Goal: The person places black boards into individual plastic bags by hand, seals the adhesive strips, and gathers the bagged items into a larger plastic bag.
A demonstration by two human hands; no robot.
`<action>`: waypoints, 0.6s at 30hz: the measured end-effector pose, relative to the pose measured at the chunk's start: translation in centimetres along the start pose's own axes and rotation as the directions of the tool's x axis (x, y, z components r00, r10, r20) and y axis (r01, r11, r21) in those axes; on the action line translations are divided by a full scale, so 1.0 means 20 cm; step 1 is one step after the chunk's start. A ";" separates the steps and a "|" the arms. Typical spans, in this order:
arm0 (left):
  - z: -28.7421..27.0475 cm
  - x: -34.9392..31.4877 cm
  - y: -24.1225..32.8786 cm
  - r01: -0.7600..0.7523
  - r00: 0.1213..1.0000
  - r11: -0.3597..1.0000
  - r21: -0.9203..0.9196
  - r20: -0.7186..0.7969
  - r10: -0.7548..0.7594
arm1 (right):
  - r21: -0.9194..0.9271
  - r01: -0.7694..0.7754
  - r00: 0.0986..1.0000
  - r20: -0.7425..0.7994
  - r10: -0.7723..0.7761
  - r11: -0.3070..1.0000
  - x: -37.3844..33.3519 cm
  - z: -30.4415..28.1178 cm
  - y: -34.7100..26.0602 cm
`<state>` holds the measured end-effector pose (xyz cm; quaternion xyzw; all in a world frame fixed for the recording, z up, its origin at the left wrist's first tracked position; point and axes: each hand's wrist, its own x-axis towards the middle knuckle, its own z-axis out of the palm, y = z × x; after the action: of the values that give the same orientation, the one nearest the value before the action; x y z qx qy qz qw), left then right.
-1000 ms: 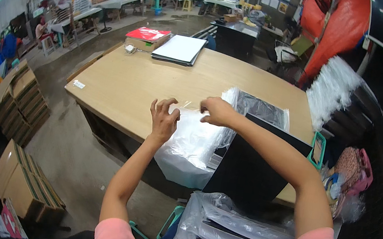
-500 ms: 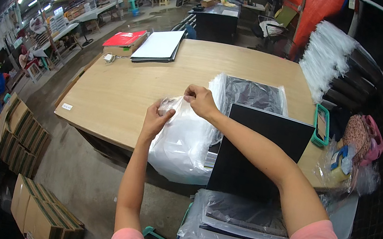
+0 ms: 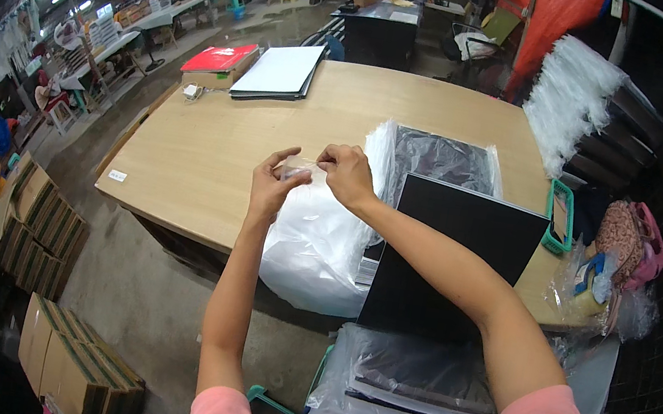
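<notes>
The right hand [image 3: 346, 178] pinches the far edge of thin, translucent white plastic sheeting [image 3: 310, 247] draped over the light-brown wooden desk [image 3: 212, 146]; the left hand [image 3: 272, 188] holds thumb and forefinger parted there.

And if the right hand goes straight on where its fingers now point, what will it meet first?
Most likely the left hand: the right hand points leftward at it across a small gap. Clear plastic may be touched before; depth there is unclear.

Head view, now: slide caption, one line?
Left hand and right hand work at thin plastic on a wooden table, beside a black board.
</notes>
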<state>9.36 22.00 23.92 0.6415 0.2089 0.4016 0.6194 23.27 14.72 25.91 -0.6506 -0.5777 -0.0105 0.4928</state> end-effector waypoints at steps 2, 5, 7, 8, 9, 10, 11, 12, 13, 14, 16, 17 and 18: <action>-0.01 -0.01 -0.02 -0.030 0.999 0.992 0.126 -0.035 0.035 | -0.035 -0.002 1.000 0.005 0.003 0.999 0.00 -0.01 -0.01; -0.07 -0.01 -0.03 0.149 0.986 0.896 0.419 0.003 -0.165 | -0.110 0.038 0.999 -0.002 -0.038 0.993 0.01 -0.01 0.00; -0.01 -0.02 -0.04 0.340 0.935 0.895 -0.288 0.204 -0.290 | -0.077 0.073 0.996 -0.039 -0.076 0.994 0.03 0.00 0.04; 0.01 -0.06 -0.04 0.426 0.904 0.685 -0.591 0.314 -0.290 | -0.056 0.091 0.994 -0.048 -0.094 0.994 0.02 0.02 0.04; -0.04 -0.06 -0.11 0.643 0.739 0.602 -0.474 0.591 -0.324 | -0.016 0.082 0.993 0.084 -0.081 0.996 0.01 0.04 0.04; -0.08 -0.10 -0.13 0.450 0.620 0.883 -0.132 0.758 -0.203 | 0.021 0.069 0.974 0.214 -0.072 0.997 0.00 0.06 0.04; 0.00 -0.11 -0.01 0.069 0.395 0.986 0.149 0.904 -0.164 | 0.030 0.044 0.945 0.322 -0.051 0.999 0.01 0.02 0.09; -0.05 -0.18 0.08 0.140 0.433 0.984 0.110 0.887 -0.161 | 0.337 -0.294 0.624 0.777 -0.087 0.894 0.01 -0.03 0.04; -0.14 -0.26 0.16 0.208 0.473 0.976 0.070 0.866 -0.163 | 0.410 -0.437 0.371 0.893 -0.255 0.800 -0.05 -0.10 -0.03; -0.19 -0.32 0.22 0.269 0.509 0.963 0.025 0.845 -0.164 | 0.361 -0.593 0.084 0.917 -0.391 0.719 -0.11 -0.19 -0.10; -0.17 -0.43 0.29 0.299 0.564 0.879 -0.371 0.812 0.151 | 0.295 -0.631 -0.386 0.683 -0.620 0.717 -0.17 -0.45 -0.28; -0.14 -0.49 0.34 0.316 0.677 0.839 -0.444 0.725 0.128 | 0.295 -0.757 -0.304 0.629 -0.715 0.582 -0.25 -0.58 -0.28; -0.09 -0.54 0.38 0.329 0.770 0.790 -0.518 0.631 0.093 | 0.473 -0.674 -0.258 0.568 -0.781 0.567 -0.27 -0.70 -0.26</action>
<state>-0.14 13.71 28.36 0.4912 -0.1054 0.1676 0.8483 25.33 0.75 33.33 -0.0020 -0.6682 0.7429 0.0388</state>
